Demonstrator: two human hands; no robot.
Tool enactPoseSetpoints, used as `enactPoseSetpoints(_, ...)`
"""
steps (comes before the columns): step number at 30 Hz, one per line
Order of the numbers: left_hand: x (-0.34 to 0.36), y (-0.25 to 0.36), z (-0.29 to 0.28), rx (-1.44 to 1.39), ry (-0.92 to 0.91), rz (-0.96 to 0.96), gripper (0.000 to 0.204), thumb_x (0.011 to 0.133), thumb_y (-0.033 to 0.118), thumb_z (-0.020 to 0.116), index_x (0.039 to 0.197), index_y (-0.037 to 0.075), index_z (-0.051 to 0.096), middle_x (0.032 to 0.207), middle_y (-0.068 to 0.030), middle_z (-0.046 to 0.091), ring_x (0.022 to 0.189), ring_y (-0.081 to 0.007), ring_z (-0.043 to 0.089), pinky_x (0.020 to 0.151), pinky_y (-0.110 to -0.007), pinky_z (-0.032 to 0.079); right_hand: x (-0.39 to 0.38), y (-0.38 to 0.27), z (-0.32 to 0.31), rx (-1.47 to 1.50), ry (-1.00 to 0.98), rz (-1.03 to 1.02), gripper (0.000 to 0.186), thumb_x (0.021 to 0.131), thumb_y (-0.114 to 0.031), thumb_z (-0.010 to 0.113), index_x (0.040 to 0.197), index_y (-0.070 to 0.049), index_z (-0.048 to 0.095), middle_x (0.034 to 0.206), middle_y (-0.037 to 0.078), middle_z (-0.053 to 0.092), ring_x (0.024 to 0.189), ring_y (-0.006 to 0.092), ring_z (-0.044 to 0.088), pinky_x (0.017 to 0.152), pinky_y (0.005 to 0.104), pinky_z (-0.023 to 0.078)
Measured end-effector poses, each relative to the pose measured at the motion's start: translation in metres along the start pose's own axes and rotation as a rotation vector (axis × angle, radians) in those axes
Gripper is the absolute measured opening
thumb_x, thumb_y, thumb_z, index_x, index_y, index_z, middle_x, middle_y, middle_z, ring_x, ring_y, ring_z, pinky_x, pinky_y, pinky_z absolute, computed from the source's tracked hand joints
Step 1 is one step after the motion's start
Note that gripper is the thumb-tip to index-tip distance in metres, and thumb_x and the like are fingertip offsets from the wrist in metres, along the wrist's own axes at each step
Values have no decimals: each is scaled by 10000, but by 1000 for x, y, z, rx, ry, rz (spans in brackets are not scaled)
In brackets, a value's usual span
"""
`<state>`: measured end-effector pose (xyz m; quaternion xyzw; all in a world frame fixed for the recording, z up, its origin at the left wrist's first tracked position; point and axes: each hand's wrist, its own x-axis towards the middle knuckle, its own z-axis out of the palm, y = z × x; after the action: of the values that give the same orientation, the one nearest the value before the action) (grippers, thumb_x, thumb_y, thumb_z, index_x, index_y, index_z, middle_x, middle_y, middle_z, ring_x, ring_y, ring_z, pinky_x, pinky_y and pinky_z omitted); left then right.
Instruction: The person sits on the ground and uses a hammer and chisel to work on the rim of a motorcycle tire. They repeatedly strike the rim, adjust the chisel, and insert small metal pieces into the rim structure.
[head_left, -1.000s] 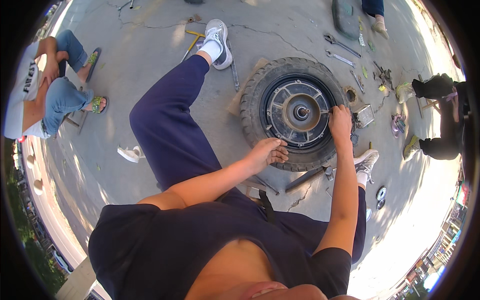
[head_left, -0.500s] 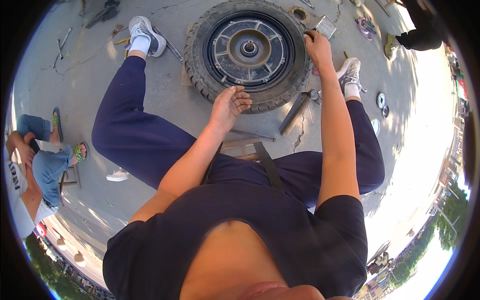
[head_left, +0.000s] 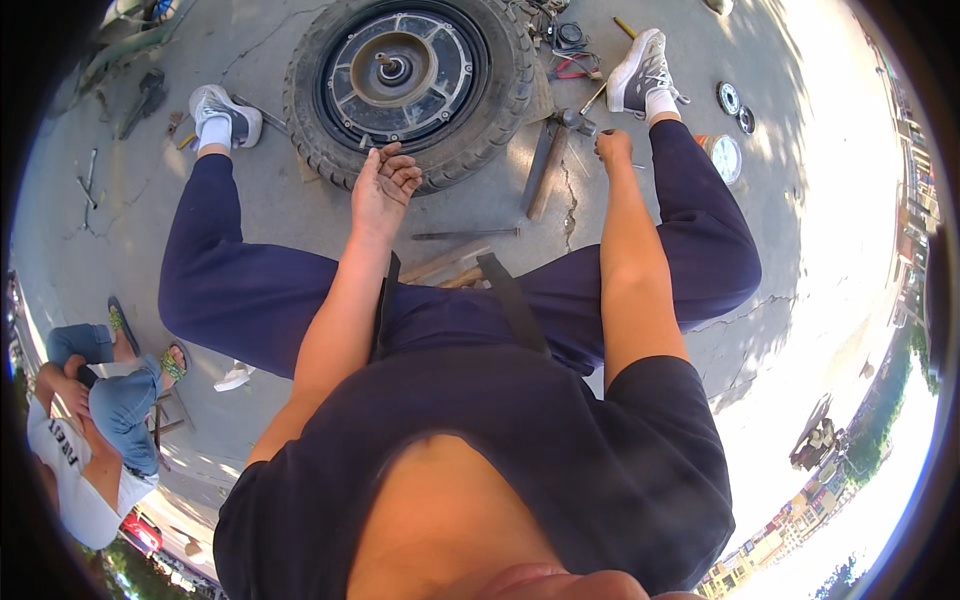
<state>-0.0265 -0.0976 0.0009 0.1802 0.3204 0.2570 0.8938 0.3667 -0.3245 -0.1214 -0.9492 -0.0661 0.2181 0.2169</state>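
- Your right hand has left the right side of the wheel, where it was half a second ago, and is now over the floor.
- Your left hand stays by the near edge of the tyre, as before.
- The view has shifted, so the wheel sits further up and left; the red-handled pliers now show more fully.
- Your hands are well apart. The left has its fingers loosely curled and seems to hold nothing; the right looks drawn in, and you cannot tell whether it grips anything.
- The wheel lies on its side on the floor, axle up, ahead of your left hand and to the left of your right hand.
- Your left fingertips overlap the tyre in view; contact cannot be told.
- The hammer lies between the wheel and your right hand, its head near that hand.
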Motion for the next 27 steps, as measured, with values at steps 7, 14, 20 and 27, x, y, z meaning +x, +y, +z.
enactPoseSetpoints(7,2,2,-4,45,18,-18,378,1072,349,374,1157,23,544,939,-132,663,828,-253,674,734,-368,558,-114,-82,23,-482,-459,-568,284,801,-166,569,994,-19,718,1054,243,683,1008,416,653,859,491,521)
enactPoseSetpoints(14,4,1,-12,32,2,-17,389,1069,361,385,1156,23,556,927,-123,672,821,-248,676,728,-369,557,-176,-69,86,-805,-780,-871,243,782,-112,609,984,-53,732,1077,202,697,1025,366,672,843,452,548)
enactPoseSetpoints(20,3,1,-9,37,10,-24,394,1072,366,378,1157,26,558,915,-113,679,798,-237,676,714,-363,551,-110,-74,23,-591,-496,-456,255,801,-134,602,995,-29,730,1095,216,692,1049,394,657,877,462,539)
enactPoseSetpoints(27,1,-1,-2,43,-3,-13,397,1079,361,355,1153,17,538,897,-110,665,799,-235,678,699,-351,552,-50,14,-3,-683,230,-210,221,877,-151,602,1054,-94,721,1074,120,678,990,333,679,811,423,560)
